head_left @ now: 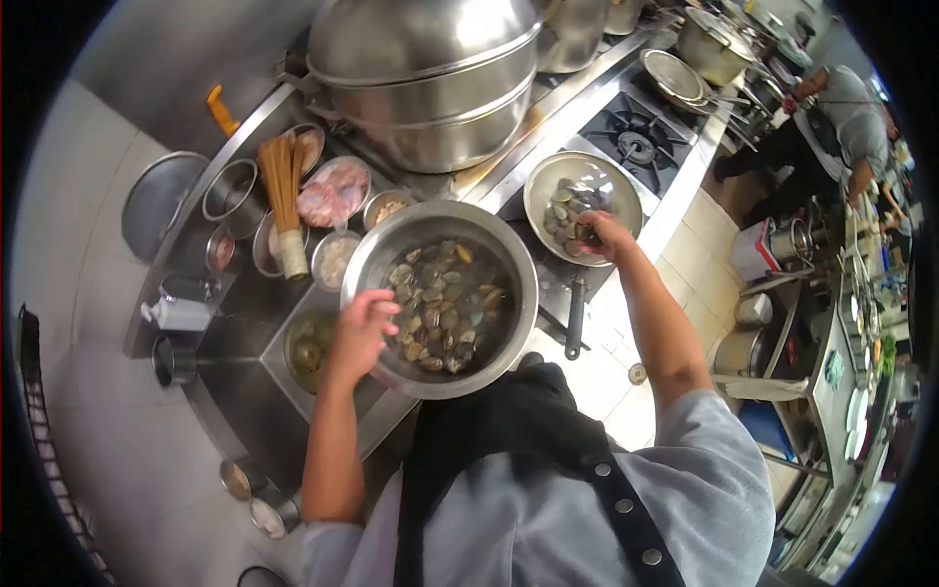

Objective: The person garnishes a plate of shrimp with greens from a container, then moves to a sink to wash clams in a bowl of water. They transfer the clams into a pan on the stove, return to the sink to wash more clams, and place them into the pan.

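A wide steel bowl [525,284] holds several clams [445,308] in dark liquid. My left hand [364,338] is at the bowl's left rim, its fingers loosely bent and apart, with nothing in them. To the right, on the stove, sits a frying pan [626,186] with more clams [559,217] in it and its black handle [576,318] pointing toward me. Over the pan's right side, my right hand [608,238] reaches in with its fingers closed around a dark clam [587,233]. The palm side of that hand is hidden.
A large steel steamer [421,98] stands behind the bowl. On the left are a bamboo brush [284,196], a bowl of raw meat [335,191] and small steel containers [232,191]. A burner [638,147] lies beyond the pan. Another person [846,127] stands at the upper right.
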`<state>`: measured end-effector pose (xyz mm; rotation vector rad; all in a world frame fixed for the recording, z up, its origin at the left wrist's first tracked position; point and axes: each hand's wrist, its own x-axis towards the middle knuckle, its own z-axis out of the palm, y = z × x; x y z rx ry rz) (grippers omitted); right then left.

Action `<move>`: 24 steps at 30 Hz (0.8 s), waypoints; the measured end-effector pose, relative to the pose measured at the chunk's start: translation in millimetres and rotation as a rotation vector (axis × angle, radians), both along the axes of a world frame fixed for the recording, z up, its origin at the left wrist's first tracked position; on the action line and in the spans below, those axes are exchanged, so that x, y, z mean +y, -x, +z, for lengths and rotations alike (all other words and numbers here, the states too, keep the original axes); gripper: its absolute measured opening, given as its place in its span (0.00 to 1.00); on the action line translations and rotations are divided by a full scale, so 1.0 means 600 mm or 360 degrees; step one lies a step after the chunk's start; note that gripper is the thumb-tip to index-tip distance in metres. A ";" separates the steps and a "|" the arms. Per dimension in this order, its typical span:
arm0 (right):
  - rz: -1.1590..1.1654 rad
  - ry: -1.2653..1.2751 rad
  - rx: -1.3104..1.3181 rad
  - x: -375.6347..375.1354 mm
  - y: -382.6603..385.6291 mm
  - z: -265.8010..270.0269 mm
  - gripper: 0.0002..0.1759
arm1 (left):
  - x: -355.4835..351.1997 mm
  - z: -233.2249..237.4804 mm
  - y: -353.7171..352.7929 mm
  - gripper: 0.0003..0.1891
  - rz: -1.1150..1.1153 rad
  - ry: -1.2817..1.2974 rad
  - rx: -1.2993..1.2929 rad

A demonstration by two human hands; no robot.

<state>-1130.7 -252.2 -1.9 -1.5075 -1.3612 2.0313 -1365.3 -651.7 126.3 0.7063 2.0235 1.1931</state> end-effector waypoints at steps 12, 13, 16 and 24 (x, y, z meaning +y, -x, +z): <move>0.0396 -0.1017 -0.0253 0.015 0.022 0.081 0.28 | 0.089 -0.055 -0.042 0.20 -0.0848 0.0587 0.0994; 0.0482 -0.1043 -0.0173 0.001 0.027 0.108 0.28 | 0.097 -0.055 -0.049 0.21 -0.0961 0.0616 0.1003; 0.0536 -0.1125 -0.0002 -0.052 0.039 0.166 0.27 | 0.110 -0.066 -0.072 0.24 -0.1156 0.0759 0.1068; 0.0496 -0.0954 0.0249 -0.115 -0.014 0.231 0.28 | 0.121 -0.106 -0.068 0.19 -0.1346 0.0848 0.0997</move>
